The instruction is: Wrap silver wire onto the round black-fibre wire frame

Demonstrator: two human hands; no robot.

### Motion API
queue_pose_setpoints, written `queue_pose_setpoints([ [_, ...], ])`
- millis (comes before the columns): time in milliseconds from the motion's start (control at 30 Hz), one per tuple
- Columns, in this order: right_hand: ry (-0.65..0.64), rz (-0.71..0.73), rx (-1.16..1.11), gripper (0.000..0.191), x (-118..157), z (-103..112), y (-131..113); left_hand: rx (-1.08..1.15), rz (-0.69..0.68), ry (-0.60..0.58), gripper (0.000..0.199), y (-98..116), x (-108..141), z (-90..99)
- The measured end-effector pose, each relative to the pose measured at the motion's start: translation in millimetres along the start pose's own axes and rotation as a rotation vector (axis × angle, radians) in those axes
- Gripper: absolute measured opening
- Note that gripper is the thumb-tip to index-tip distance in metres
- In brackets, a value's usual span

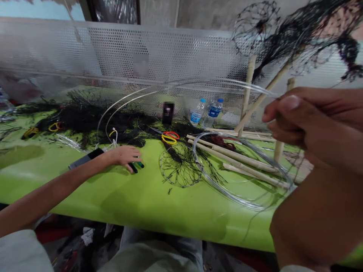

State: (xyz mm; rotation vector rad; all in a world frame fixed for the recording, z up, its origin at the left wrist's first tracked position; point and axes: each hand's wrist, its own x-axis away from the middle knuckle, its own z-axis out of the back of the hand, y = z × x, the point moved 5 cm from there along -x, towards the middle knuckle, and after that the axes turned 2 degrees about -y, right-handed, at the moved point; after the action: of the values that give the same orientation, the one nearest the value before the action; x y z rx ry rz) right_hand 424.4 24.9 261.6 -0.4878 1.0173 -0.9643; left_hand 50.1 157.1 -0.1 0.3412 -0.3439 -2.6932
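Note:
My right hand (317, 117), large and near the camera at the right, pinches strands of clear, shiny line (249, 85). These strands arch leftward above the table. My left hand (126, 155) is low over the green table, its fingers curled over a tool with green and black handles (137, 165); its head is hidden. A dark flat box (86, 158) and white cables (114, 138) are beside that wrist. Between the hands lie a round black net on a ring (181, 166), scissors with red and yellow handles (169, 137), and a coil of clear line (224, 190).
Bamboo sticks (238, 160) lie under the coil, and others stand upright at the right with black netting (283, 41) above. Two water bottles (197, 113) stand by a perforated metal panel (181, 49). Black netting (76, 121) is heaped at the back left.

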Motion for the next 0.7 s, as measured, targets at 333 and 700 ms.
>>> queue_pose_setpoints([
  [333, -0.457, -0.127, -0.092, 0.037, -14, -29, 9, 0.514, 0.310, 0.366, 0.074, 61, -9, 219.9],
  [700, -0.691, -0.305, -0.340, 0.030, -14, -102, 42, 1.052, 0.356, 0.119, 0.024, 163, -114, 123.4],
])
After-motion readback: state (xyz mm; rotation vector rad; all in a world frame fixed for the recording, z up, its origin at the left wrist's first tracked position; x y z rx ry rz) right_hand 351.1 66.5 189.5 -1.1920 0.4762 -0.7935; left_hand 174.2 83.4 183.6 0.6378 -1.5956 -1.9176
